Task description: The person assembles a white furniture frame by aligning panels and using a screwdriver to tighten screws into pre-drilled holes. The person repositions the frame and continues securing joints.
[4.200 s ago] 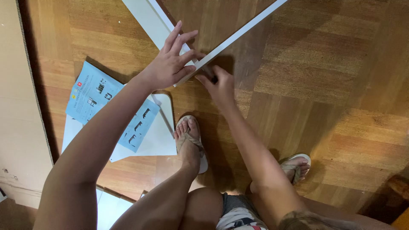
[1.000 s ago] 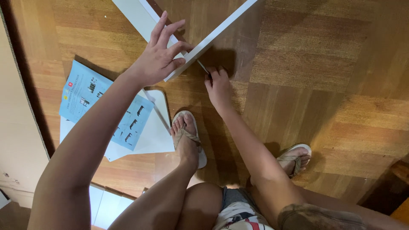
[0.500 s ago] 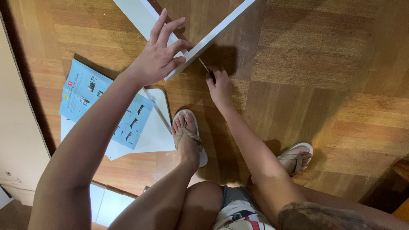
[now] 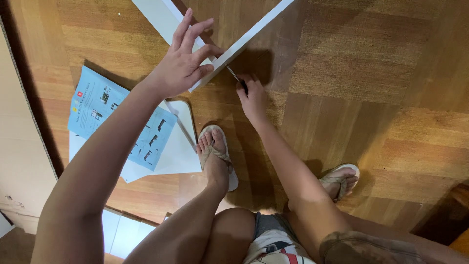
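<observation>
So the white panels meet near the top middle of the frame: one thin white board (image 4: 254, 35) standing on edge, running from the top right down to the corner, and a second white panel (image 4: 155, 13) coming in from the upper left. The joint sits right at that corner.

The left hand (image 4: 183, 66) is laid over the joint with fingers spread and fanned up, palm and thumb bracing the boards. The right hand (image 4: 253, 100), just below and to the right, is closed around a small screwdriver (image 4: 236, 79) with a dark handle, its thin metal shaft angled up into the underside of the board's end. I can't make out the screw or fitting itself, too small and shadowed.

My read: this is the fastening step, driving or tightening something at the corner while the other hand keeps the pieces square. What it calls for next, I'd say, is keeping the tip seated and the boards from sliding apart, since only a palm holds the joint.

Further out: a light blue instruction sheet (image 4: 119, 120) lies at left centre on the wooden floor (image 4: 381, 98), rectangular, with small dark diagrams and a little red mark near its top corner. It rests on white sheets or packaging (image 4: 176, 151) that poke out under it. Pale cardboard (image 4: 22, 146) runs down the far left edge. A foot in a pale sandal (image 4: 215, 156) sits mid-frame, touching the white sheet's edge, and the other sandal (image 4: 342, 178) is lower right.
</observation>
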